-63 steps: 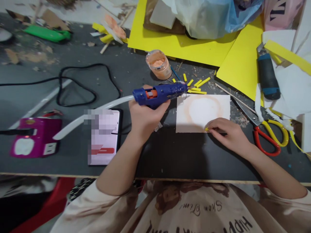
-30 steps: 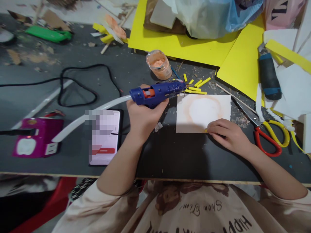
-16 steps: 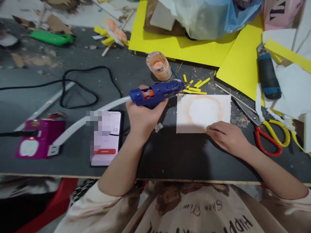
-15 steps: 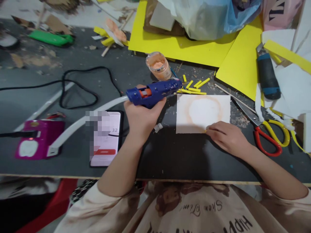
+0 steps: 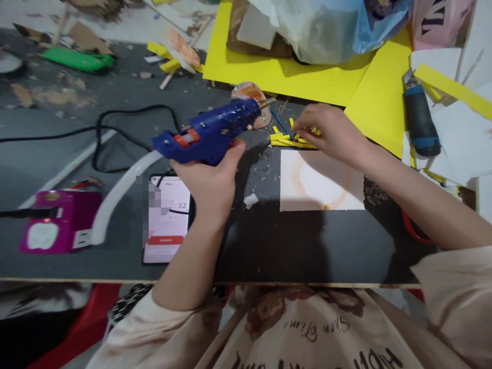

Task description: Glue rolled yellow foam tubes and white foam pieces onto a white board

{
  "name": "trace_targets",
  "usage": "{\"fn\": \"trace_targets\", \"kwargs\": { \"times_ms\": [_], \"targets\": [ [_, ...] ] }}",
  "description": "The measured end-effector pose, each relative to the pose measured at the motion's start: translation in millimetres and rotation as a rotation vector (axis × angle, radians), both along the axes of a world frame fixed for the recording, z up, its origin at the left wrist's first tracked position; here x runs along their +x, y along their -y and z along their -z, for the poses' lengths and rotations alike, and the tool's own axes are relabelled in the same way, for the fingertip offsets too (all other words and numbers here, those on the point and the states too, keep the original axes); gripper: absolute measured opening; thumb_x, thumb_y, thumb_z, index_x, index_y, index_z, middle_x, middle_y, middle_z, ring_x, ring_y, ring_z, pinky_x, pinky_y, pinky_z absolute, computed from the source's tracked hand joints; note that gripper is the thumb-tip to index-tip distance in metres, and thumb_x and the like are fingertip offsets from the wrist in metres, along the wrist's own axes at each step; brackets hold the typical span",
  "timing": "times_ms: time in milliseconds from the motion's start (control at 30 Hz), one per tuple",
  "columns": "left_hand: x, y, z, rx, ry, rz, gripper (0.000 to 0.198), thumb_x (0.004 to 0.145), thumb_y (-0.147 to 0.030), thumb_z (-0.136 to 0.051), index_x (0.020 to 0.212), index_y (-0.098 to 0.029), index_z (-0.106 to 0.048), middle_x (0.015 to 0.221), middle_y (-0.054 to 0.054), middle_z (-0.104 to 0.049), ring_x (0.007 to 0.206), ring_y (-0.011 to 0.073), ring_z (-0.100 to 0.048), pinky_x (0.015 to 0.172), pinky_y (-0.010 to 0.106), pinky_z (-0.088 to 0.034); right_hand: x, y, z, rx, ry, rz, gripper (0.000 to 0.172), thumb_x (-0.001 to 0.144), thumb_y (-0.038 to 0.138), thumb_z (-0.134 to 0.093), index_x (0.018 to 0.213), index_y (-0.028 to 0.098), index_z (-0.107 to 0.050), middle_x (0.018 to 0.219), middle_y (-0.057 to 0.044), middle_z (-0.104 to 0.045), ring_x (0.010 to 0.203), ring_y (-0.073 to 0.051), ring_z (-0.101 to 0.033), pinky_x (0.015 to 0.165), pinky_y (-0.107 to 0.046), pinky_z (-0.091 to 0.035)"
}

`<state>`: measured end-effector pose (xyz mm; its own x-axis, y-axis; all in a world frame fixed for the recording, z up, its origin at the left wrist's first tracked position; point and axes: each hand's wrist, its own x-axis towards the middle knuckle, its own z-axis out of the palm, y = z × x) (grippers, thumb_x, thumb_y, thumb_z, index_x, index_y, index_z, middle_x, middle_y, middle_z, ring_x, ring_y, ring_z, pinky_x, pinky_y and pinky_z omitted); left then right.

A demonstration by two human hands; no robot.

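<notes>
My left hand [image 5: 209, 177] is wrapped round the grip of a blue glue gun [image 5: 207, 132], held above the dark table with its nozzle pointing right, towards an orange-filled jar [image 5: 249, 95]. A white glue stick [image 5: 115, 195] trails from its back. My right hand [image 5: 326, 130] reaches over a white card [image 5: 319, 184] with an orange ring on it and its fingertips rest among several small yellow sticks [image 5: 286, 141] beyond the card. A tiny yellow piece [image 5: 326, 207] sits at the card's near edge.
A phone [image 5: 167, 218] lies left of my left forearm, a pink power strip [image 5: 57, 225] and black cable [image 5: 126, 118] further left. Yellow sheets [image 5: 292, 77], a plastic bag [image 5: 326, 25], a blue-black knife [image 5: 418, 120] and red scissor handles [image 5: 411, 230] lie right and behind.
My right hand left the card's near edge and reached forward to the yellow sticks, leaving a yellow piece on the card. My left hand lifted the glue gun up and to the left.
</notes>
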<state>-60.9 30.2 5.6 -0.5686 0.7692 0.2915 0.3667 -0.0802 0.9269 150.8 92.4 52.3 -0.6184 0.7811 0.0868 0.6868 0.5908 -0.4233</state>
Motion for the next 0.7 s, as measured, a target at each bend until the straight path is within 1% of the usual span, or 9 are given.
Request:
{"fn": "trace_targets", "kwargs": {
  "times_ms": [33,100,167,233,300,467,567,667,700],
  "targets": [
    [4,0,-3.6,0.102,0.071,-0.068,0.044,0.056,-0.017,-0.069,0.087,-0.021,-0.038,0.071,-0.003,-0.057,0.057,0.0118,-0.054,0.048,0.025,-0.042,-11,-12,2.4,-0.03,0.029,-0.026,0.022,0.086,0.009,-0.053,0.093,0.016,-0.073,0.097,-0.008,-0.072,0.093,-0.02,-0.064,0.078,-0.03,-0.043],
    [11,1,-11.4,0.194,0.147,-0.049,0.037,0.054,-0.017,-0.068,0.08,-0.019,-0.043,0.063,-0.004,-0.058,0.047,0.0091,-0.047,0.042,0.024,-0.036,-30,-28,8.7,-0.07,0.039,0.006,0.022,0.085,0.01,-0.055,0.091,0.017,-0.075,0.095,-0.007,-0.073,0.09,-0.02,-0.065,0.078,-0.03,-0.042],
    [15,1,-17.5,0.224,0.177,-0.064,0.029,0.053,-0.019,-0.067,0.073,-0.019,-0.046,0.06,-0.003,-0.059,0.044,0.0083,-0.045,0.04,0.024,-0.033,-42,-36,14.7,-0.093,0.05,0.045,0.018,0.083,0.015,-0.059,0.091,0.016,-0.074,0.091,-0.007,-0.074,0.086,-0.021,-0.065,0.075,-0.031,-0.042],
    [17,2,-21.0,0.248,0.199,-0.087,0.027,0.052,-0.019,-0.067,0.07,-0.019,-0.047,0.058,-0.004,-0.06,0.044,0.0084,-0.047,0.039,0.023,-0.032,-49,-36,18.3,-0.106,0.081,0.095,0.017,0.082,0.021,-0.061,0.092,0.013,-0.072,0.09,-0.008,-0.073,0.086,-0.022,-0.065,0.071,-0.031,-0.042],
    [16,1,-22.1,0.277,0.223,-0.084,0.027,0.051,-0.017,-0.067,0.069,-0.019,-0.047,0.056,-0.005,-0.06,0.043,0.0081,-0.047,0.038,0.023,-0.031,-53,-34,18.3,-0.103,0.129,0.139,0.019,0.08,0.022,-0.062,0.093,0.011,-0.07,0.094,-0.011,-0.072,0.088,-0.024,-0.065,0.071,-0.031,-0.042],
    [14,-1,-20.6,0.266,0.249,-0.056,0.022,0.05,-0.015,-0.068,0.064,-0.016,-0.052,0.056,-0.002,-0.063,0.039,0.0074,-0.044,0.036,0.023,-0.03,-60,-33,8.5,-0.069,0.214,0.155,0.013,0.078,0.013,-0.056,0.089,0.011,-0.064,0.098,-0.015,-0.07,0.093,-0.026,-0.064,0.073,-0.032,-0.041],
    [15,0,-20.6,0.259,0.267,-0.03,0.021,0.049,-0.015,-0.069,0.064,-0.015,-0.053,0.055,-0.002,-0.062,0.037,0.0071,-0.042,0.036,0.023,-0.029,-51,-32,0.3,-0.075,0.109,0.203,0.008,0.083,0.016,-0.052,0.081,0.015,-0.059,0.09,-0.011,-0.068,0.087,-0.022,-0.062,0.072,-0.031,-0.04],
    [18,3,-22.0,0.249,0.265,-0.003,0.02,0.051,-0.016,-0.068,0.064,-0.016,-0.052,0.055,-0.003,-0.061,0.039,0.0076,-0.044,0.038,0.022,-0.03,-29,-19,-4.7,-0.109,-0.135,0.285,0.011,0.085,0.013,-0.051,0.075,0.017,-0.053,0.078,-0.004,-0.063,0.076,-0.015,-0.058,0.071,-0.028,-0.041],
    [19,4,-22.2,0.243,0.255,0.004,0.02,0.052,-0.016,-0.068,0.064,-0.016,-0.052,0.055,-0.003,-0.061,0.04,0.0076,-0.045,0.039,0.022,-0.03,-19,-10,-5.0,-0.152,-0.231,0.304,0.011,0.085,0.012,-0.052,0.075,0.018,-0.052,0.075,-0.002,-0.062,0.074,-0.013,-0.057,0.07,-0.027,-0.041]
  ]
}}
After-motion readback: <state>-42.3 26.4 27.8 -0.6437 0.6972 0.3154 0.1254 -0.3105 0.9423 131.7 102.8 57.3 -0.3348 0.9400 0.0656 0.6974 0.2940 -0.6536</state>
